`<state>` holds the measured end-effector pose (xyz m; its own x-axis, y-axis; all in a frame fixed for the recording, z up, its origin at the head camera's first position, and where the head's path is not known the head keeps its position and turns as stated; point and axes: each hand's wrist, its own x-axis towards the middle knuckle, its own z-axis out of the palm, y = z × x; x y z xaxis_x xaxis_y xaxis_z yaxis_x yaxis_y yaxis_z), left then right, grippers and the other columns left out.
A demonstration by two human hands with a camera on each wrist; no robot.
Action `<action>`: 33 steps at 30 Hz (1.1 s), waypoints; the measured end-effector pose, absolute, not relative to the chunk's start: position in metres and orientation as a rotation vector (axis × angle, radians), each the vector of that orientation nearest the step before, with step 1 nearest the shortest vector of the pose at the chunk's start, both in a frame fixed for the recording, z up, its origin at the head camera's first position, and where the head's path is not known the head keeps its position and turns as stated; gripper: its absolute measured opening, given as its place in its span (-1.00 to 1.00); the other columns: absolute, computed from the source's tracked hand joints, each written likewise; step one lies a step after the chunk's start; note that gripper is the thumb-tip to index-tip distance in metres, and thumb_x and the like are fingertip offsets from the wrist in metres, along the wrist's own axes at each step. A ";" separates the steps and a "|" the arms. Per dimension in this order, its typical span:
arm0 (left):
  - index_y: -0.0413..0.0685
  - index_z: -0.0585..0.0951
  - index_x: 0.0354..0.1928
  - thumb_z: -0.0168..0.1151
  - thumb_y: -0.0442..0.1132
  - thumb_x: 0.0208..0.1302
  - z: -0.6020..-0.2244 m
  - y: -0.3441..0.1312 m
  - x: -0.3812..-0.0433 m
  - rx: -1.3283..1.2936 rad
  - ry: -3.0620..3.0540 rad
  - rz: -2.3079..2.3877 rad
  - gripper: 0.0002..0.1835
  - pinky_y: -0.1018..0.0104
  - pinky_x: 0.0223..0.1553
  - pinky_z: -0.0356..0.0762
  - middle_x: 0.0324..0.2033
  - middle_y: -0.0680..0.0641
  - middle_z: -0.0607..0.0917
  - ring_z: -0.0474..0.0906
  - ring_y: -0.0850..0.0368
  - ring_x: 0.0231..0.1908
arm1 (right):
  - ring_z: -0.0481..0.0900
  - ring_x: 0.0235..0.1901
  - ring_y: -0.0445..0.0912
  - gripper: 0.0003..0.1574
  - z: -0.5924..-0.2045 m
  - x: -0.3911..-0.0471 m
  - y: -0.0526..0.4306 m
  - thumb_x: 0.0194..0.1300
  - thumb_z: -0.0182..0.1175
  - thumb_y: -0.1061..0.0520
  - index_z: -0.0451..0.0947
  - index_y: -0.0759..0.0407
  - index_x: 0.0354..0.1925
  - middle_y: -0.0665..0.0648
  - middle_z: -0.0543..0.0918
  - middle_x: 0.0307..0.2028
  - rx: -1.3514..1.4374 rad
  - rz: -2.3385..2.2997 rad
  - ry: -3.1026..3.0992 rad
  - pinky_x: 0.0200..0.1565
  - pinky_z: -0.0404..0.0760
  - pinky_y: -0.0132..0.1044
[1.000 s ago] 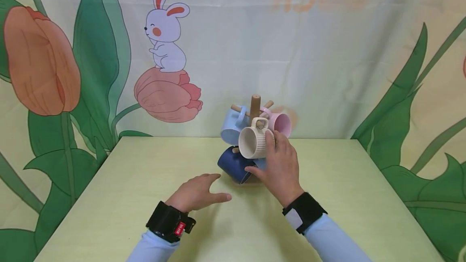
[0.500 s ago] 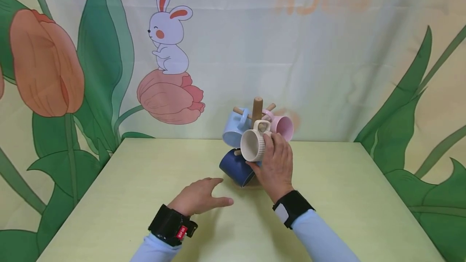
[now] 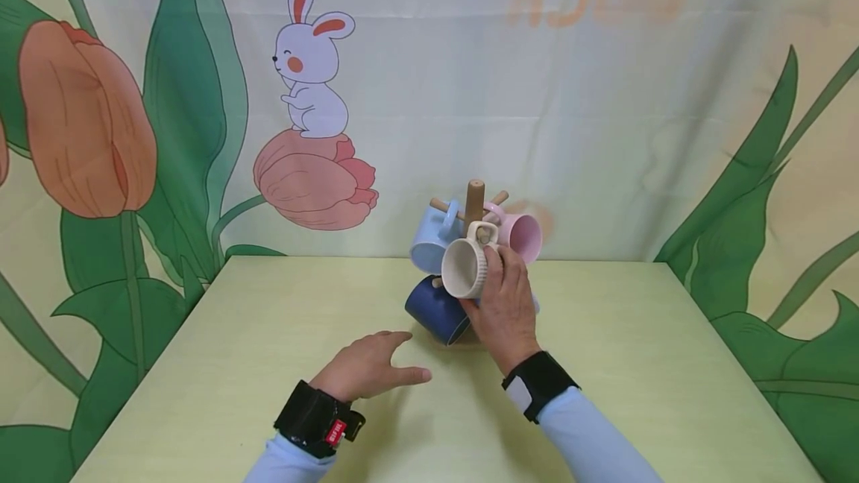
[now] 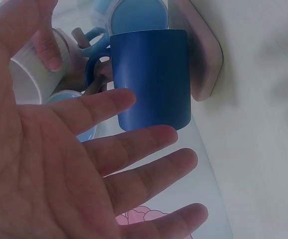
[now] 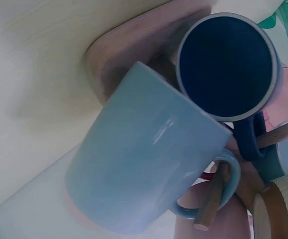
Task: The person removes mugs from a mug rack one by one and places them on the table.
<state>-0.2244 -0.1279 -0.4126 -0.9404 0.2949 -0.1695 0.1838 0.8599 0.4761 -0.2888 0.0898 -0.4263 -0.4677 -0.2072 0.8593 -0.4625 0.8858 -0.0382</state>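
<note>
A white ribbed mug (image 3: 463, 268) hangs by its handle from an upper peg of the wooden mug stand (image 3: 475, 200), mouth facing left. My right hand (image 3: 506, 311) grips its right side, thumb underneath. Low on the stand hangs a dark blue mug (image 3: 438, 309), tilted. My left hand (image 3: 362, 365) hovers in front and to the left of it, touching nothing, with fingers straight and spread in the left wrist view. A light blue mug (image 5: 144, 154) hangs on a lower peg in the right wrist view; my right hand mostly hides it from the head view.
Another light blue mug (image 3: 432, 241) hangs at the stand's upper left, and a pink mug (image 3: 523, 235) at its upper right. The stand's wooden base (image 4: 208, 55) rests on the pale table (image 3: 268, 319). Behind the table hangs a printed cloth (image 3: 604, 133).
My right hand has moved in from the right and closed its grip on the white mug, its thumb now beneath. My left hand stays nearly where it was. The view has shifted slightly.
</note>
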 end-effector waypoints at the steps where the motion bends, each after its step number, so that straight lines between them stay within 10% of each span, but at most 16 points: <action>1: -0.12 0.47 0.34 0.30 0.37 0.13 -0.413 -0.128 -0.225 0.365 2.797 0.679 -0.10 -0.22 0.13 0.44 0.23 -0.22 0.54 0.45 -0.20 0.23 | 0.34 0.15 0.22 0.30 -0.426 -0.288 0.090 -0.19 0.68 0.00 0.10 0.34 0.32 0.39 0.28 0.16 0.486 0.335 -2.073 0.19 0.45 -0.01; 33: -0.14 0.49 0.31 0.29 0.36 0.14 -0.417 -0.129 -0.225 0.388 2.801 0.702 -0.13 -0.21 0.11 0.45 0.20 -0.23 0.56 0.47 -0.20 0.21 | 0.38 0.13 0.20 0.28 -0.393 -0.237 0.096 -0.14 0.66 -0.02 0.14 0.33 0.36 0.36 0.35 0.17 0.361 0.883 -2.157 0.05 0.53 0.17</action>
